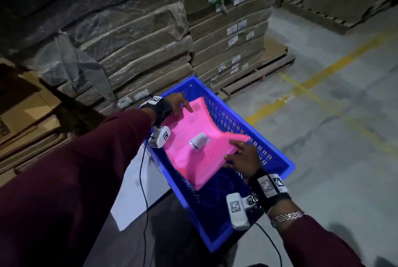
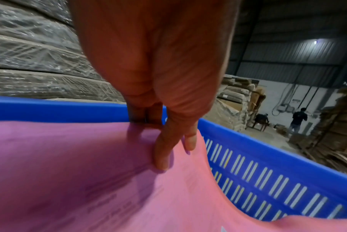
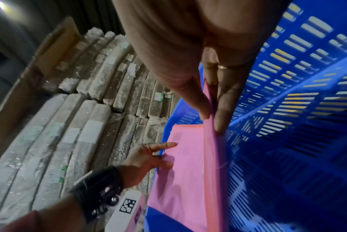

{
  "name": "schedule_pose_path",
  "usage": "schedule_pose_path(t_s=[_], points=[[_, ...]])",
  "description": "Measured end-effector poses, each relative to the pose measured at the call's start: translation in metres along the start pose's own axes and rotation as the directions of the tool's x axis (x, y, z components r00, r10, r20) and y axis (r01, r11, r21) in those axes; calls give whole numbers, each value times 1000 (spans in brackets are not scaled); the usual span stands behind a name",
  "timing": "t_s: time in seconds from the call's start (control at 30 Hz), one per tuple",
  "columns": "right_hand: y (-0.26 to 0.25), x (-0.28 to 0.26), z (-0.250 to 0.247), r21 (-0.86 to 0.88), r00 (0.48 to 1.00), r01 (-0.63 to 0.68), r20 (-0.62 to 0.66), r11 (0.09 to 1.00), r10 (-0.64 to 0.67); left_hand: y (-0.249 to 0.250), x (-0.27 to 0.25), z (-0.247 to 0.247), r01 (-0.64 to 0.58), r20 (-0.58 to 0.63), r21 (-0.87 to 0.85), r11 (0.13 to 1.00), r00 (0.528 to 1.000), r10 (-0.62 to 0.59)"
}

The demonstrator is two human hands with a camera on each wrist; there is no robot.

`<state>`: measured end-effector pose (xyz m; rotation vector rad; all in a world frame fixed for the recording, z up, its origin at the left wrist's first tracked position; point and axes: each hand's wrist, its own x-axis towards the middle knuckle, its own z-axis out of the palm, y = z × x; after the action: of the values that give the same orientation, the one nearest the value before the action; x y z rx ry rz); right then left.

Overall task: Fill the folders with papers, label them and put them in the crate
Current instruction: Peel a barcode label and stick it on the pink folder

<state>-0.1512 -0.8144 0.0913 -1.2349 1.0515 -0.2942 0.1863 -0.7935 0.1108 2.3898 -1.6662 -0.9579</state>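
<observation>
**Q:** What does the scene show?

**A:** A person in a warehouse aisle lowers a pink folder [image 1: 193, 137] into a blue crate [image 1: 277, 159] that stands on the concrete floor [image 1: 323, 105]. The folder lies tilted across the crate's opening and sags in the middle, partly inside but not yet flat on the bottom.

**Q:** How are the hands placed?

**A:** The left hand [image 1: 176, 105] pinches the folder's far corner, thumb on top and fingers beneath, near the crate's rim. The right hand [image 1: 241, 156] grasps the near edge, thumb on one face and fingers on the other.

**Q:** How far along is the work?

**A:** A white label [image 1: 199, 141] sits on the folder's cover, and faint print shows through the pink in the left wrist view, so this folder appears filled and labelled. Placing it is the step in hand. No other folder is visible in the crate. White sheets [image 1: 137, 191] lie beside it on the person's left, which suggests more filling may remain. Wrapped stacks of cardboard [image 1: 140, 40] stand on pallets behind.
</observation>
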Motion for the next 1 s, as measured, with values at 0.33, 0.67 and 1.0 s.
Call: schedule_pose_path(t_s=[0.33,0.67,1.0], points=[[48,52,15,-52,938,-340,56,939,343,-7,32,36,149,108,38,988,982,-152],[76,63,15,-270,907,-399,28,876,421,-29,34,69,189,41,-34,981,981,-188],[40,18,15,152,981,-175,109,973,159,17,-9,19,-100,-26,-248,964,995,96]])
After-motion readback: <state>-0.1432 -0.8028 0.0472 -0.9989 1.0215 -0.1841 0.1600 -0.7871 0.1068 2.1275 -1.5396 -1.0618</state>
